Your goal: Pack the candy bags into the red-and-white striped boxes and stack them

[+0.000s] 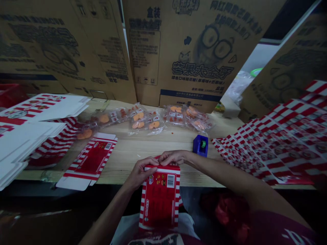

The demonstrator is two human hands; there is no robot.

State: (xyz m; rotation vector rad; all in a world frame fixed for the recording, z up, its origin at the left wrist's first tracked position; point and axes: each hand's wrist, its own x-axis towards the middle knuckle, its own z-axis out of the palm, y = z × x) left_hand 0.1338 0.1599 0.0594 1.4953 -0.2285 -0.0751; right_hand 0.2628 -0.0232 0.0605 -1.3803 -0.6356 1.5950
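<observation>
Left hand: [141,173] closed around the top left of the red-and-white striped carton [160,197], just off the near edge of the wooden bench [122,160].
Right hand: [173,157] fingers curled over the carton's top edge, just beside the left hand; holding.
Carton: upright, printed barcode panel facing up; contents cannot be told, top hidden by the hands.
Flat carton blank: [88,163] lying on the bench, left of the hands.
Blue dispenser: [200,145] on the bench, right of the hands; green core visible.
Stacked flat blanks: [33,109] piled at the bench's left end, overhanging its edge.
Printed sheets: [278,136] red-and-white, fanned in a pile at the bench's right end.
Clear packets: [138,119] orange pieces sealed inside, in a row across the bench's far half.
Red crate: [10,95] beyond the bench's far left corner; contents not visible.
Cardboard shipping cartons: [194,44] printed, standing flattened along the bench's far edge.
</observation>
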